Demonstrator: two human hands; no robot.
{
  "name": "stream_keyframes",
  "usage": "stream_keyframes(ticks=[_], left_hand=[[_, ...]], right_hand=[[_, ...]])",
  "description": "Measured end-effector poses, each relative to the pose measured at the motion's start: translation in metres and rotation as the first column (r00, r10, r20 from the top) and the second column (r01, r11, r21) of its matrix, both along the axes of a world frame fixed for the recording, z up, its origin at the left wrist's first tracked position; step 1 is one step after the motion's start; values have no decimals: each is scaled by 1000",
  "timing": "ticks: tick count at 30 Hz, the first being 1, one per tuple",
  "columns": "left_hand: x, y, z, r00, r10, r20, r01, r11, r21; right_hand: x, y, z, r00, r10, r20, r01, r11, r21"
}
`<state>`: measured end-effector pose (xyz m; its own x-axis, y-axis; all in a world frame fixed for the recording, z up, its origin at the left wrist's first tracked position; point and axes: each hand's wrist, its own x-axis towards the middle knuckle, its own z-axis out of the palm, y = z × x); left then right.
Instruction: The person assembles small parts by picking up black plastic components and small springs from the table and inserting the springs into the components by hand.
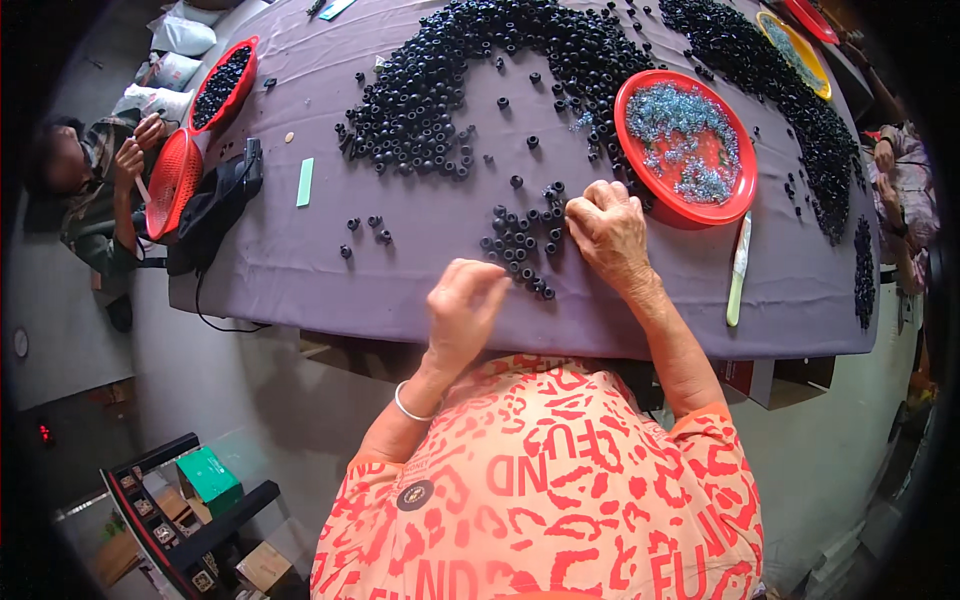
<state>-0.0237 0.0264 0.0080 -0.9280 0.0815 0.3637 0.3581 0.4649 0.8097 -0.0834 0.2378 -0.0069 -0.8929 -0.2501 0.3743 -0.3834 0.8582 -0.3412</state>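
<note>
Small black ring-shaped parts point(517, 242) lie in a loose cluster on the table in front of me. At the cluster's lower left is my left hand point(463, 312), raised a little, with its fingers bent and drawn together. My right hand point(608, 232) rests at the cluster's right side, fingers curled down towards the cloth. What either hand pinches, if anything, is hidden. Beyond them spreads a large heap of the same black parts point(420, 115). A red round tray point(747, 190) holding small clear-bluish pieces point(680, 135) stands just right of my right hand.
Grey-purple cloth point(400, 280) covers the table. A green-handled knife point(739, 270) lies at right, a pale green strip point(305, 182) at left. Another black heap point(800, 140) and a yellow tray point(822, 85) are far right. Co-workers sit at both sides, near red baskets point(172, 185) at left.
</note>
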Motion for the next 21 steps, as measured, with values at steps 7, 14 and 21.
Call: stream_keyframes(ticks=[7,14,21], left_hand=[[-23,16,5,985,-61,-159,16,962,-271],[-38,46,0,994,-93,-48,52,839,-541],[-24,27,16,765,-344,544,54,876,479]], right_hand=[[21,31,10,998,-57,25,62,891,-450],[46,38,-4,976,-103,191,206,714,-669],[52,39,-14,984,-75,165,175,623,-762]])
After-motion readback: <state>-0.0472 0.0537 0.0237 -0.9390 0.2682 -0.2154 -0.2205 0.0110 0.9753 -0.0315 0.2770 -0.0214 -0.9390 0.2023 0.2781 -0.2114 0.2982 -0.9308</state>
